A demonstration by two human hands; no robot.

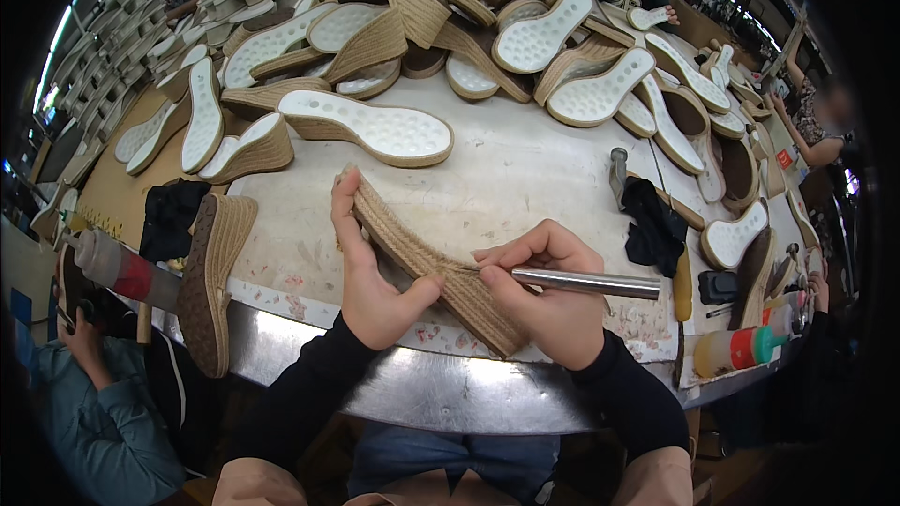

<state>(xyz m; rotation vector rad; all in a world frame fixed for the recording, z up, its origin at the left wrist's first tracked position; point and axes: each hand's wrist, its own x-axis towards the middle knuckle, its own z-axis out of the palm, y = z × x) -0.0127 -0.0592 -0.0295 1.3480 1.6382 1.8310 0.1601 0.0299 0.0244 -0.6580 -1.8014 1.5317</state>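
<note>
A wedge shoe sole (469, 292) wrapped in tan braided rope is held tilted over the table's front edge. My left hand (380, 286) grips it, fingers along the toe end and thumb pressed on the rope side. In my right hand (555, 295) is a tool with a thick round metal handle (600, 283), the handle pointing right. Its thin tip meets the rope near the middle of the sole, close to my left thumb. My right fingers are closed around the tool, and the tip's exact shape is too small to make out.
Many rope-wrapped soles with white dimpled tops (366, 126) are heaped at the back. Another wedge (220, 272) stands at left beside a glue bottle (122, 267). At right lie a hammer (619, 173), black cloth (652, 225) and a green-capped bottle (736, 349). Co-workers sit at both sides.
</note>
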